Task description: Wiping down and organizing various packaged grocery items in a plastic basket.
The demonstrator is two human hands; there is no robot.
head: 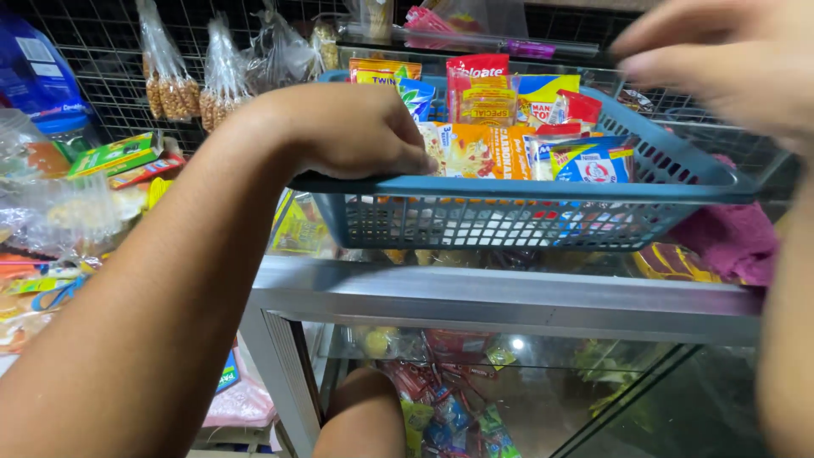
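Basket (526, 222) — a blue plastic one with slotted walls — sits on the metal-framed top of a glass display case (509, 301), straight ahead of the person and a little right of centre; its long axis runs left to right across the view, so one long wall faces the person and the short ends point toward either hand; it is packed with upright sachets and packets (500, 127) in orange, red, yellow and blue.

Left hand (356, 131) is the nearer by far: it rests on the near left corner of the rim, fingers curled down over the edge and closed on it, the forearm reaching in from the lower left; right hand (721, 59) is at the upper right, above and just behind the far right corner, blurred; its fingers look loosely spread and nothing shows in it, but whether it touches the rim I cannot tell.

So the basket lies between the two hands along its length — left end gripped, right end not clearly held.

Behind it stands a wire grid (110, 76) hung with clear bags of nuts (170, 85); a pink cloth (733, 237) lies just beside the right end; more packets show under the glass below.
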